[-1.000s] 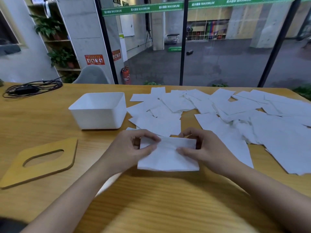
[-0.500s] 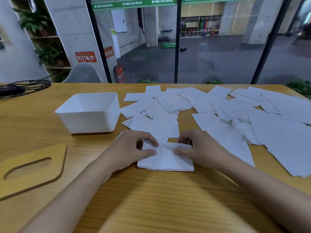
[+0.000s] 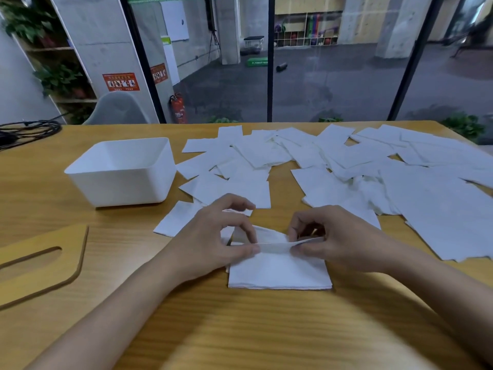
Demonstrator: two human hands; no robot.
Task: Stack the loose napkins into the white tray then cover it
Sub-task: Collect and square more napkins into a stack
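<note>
At the near middle of the table [image 3: 240,329], the left hand [image 3: 213,244] and right hand [image 3: 338,241] each pinch the lifted far edge of one napkin [image 3: 280,271] between thumb and forefinger, other fingers loosely curled, its near half flat on the wood, probably to fold it square for stacking. Beyond the left hand stands the white tray [image 3: 120,182], nothing visible inside, and the slotted wooden lid [image 3: 72,249] lies apart at its near left, likely kept for covering. Loose napkins [image 3: 440,204] sprawl rightward from the tray.
</note>
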